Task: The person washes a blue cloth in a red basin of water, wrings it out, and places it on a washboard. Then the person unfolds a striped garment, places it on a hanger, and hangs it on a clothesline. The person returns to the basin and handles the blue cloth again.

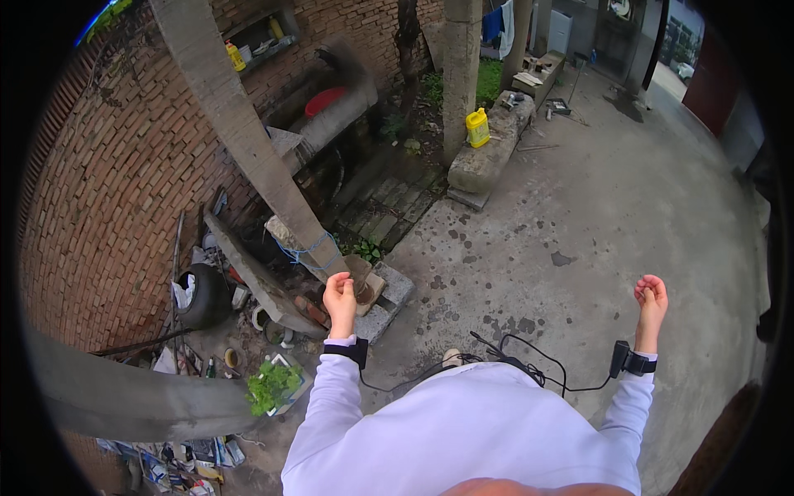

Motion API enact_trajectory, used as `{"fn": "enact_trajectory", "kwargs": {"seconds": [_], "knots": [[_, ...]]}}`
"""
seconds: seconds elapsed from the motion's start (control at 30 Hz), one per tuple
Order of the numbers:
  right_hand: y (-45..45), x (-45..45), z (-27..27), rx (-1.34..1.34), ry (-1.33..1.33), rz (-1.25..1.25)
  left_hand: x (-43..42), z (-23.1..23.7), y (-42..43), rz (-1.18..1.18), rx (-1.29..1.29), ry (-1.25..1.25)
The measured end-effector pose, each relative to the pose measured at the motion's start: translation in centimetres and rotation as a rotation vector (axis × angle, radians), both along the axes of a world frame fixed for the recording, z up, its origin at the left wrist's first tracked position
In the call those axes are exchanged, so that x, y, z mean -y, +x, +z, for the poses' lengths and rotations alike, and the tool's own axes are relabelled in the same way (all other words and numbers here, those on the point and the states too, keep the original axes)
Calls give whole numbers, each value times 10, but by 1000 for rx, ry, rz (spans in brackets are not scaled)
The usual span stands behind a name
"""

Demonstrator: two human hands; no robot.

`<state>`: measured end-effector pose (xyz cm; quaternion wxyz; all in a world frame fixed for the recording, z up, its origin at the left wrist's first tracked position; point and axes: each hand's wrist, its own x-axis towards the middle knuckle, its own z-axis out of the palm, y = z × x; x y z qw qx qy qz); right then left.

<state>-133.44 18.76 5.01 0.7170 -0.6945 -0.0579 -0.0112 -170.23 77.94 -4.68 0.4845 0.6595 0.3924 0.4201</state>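
Note:
My left hand (340, 302) is raised in front of me, its fingers curled in towards the thumb. Nothing shows in its grasp. In the picture it overlaps the foot of a concrete pillar (273, 155) with blue cord (304, 251) tied around it; I cannot tell whether they touch. My right hand (651, 304) is held out to the right above the concrete floor (577, 266), its fingertips bent against the thumb, with no object visible in it. Each wrist wears a black strapped device, and black cables (533, 366) run from these across my front.
A yellow jug (477, 128) stands on a stone block (496, 149) ahead. Beyond the pillar, a red basin (324, 101) sits in a concrete sink (341, 118). A dark jar (208, 297) and leaning slab (267, 279) are at left, near a leafy plant (273, 384) in a box.

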Motion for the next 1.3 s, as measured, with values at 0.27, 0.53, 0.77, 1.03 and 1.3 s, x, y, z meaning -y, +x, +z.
{"fn": "enact_trajectory", "kwargs": {"seconds": [0.27,0.53,0.77,1.03,1.3], "knots": [[181,-169,-16,-103,-48,70,-72,63,207,-224,55,-8],[389,-418,-26,-100,53,315,-203,79,327,-17,120,-44],[489,-673,-15,-97,57,739,-321,80,333,343,138,-69],[536,-924,-6,-121,-24,878,-479,41,339,532,209,-127],[580,-1121,9,-397,32,823,-604,49,382,640,133,-313]]}}
